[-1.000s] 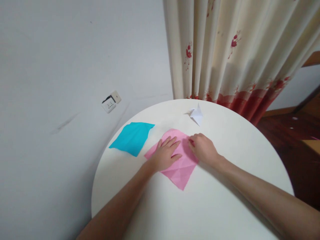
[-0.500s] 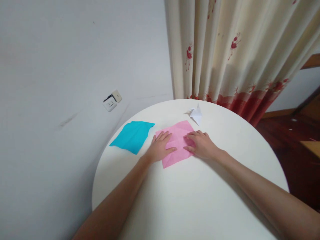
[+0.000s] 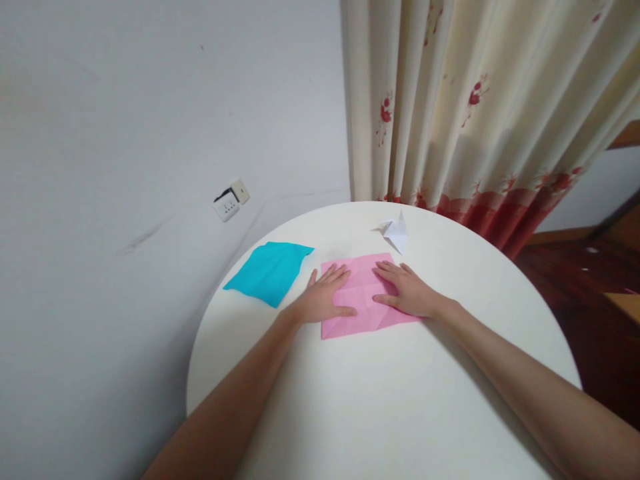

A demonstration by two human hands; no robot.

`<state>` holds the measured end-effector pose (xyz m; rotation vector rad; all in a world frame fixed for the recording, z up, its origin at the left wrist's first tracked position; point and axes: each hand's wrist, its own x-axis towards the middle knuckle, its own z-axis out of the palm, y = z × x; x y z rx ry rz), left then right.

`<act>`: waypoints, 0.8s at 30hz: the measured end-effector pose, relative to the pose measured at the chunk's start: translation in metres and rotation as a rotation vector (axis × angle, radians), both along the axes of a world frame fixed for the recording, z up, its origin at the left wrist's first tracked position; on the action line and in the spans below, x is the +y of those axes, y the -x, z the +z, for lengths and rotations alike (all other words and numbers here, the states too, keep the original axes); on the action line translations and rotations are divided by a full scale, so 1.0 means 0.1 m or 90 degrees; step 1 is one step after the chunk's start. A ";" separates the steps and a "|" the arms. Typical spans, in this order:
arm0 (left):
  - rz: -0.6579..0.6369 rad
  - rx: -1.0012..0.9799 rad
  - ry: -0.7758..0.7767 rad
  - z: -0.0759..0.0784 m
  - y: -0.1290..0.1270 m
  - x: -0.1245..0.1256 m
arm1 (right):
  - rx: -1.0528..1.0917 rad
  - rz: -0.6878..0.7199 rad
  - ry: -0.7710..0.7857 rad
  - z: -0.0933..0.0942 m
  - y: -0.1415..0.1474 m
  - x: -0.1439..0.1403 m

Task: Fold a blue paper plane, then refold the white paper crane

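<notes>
A creased pink sheet of paper [image 3: 367, 320] lies on the round white table [image 3: 380, 400], its near edge roughly level with my wrists. My left hand [image 3: 324, 298] rests on its left part, fingers spread and pointing away from me. On the right part lies my right hand [image 3: 407, 290], fingers stretched out and thumb apart. Both palms hide some of the sheet. Left of my left hand is a teal sheet [image 3: 273, 270], slightly wavy. A folded white paper piece with pointed tips [image 3: 397, 233] stands beyond the pink sheet.
A white wall with a socket [image 3: 227, 207] borders the table on the left. Behind it hangs a cream curtain [image 3: 425, 120] with red flowers. Dark red floor [image 3: 555, 280] shows at the right, beside a light brown surface [image 3: 625, 303].
The pink sheet has turned and its near edge now lies straighter, with a corner showing under my right wrist. My right fingers have stretched out flatter. The camera view has shifted slightly.
</notes>
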<state>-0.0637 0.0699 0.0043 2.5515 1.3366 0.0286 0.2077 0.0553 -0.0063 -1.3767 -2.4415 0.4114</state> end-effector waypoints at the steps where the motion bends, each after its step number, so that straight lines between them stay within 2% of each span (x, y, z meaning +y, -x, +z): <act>1: 0.002 0.000 0.002 0.00 0.00 0.00 | -0.001 0.000 0.001 0.00 0.00 0.00; 9: 0.031 -0.064 0.021 0.04 -0.01 -0.01 | 0.014 -0.018 -0.061 -0.02 -0.02 0.04; 12: 0.041 -0.144 0.002 0.01 0.02 0.04 | 0.047 -0.049 -0.096 -0.02 -0.02 0.06; 18: 0.069 -0.370 -0.003 -0.09 0.05 0.13 | 0.198 -0.070 -0.100 0.03 -0.03 0.06; 21: 0.117 -0.428 -0.012 0.01 0.04 0.09 | 0.281 -0.094 -0.109 0.07 -0.04 0.05; 24: 0.177 -0.500 -0.024 0.22 0.03 0.01 | 0.400 -0.144 -0.109 0.13 -0.04 0.03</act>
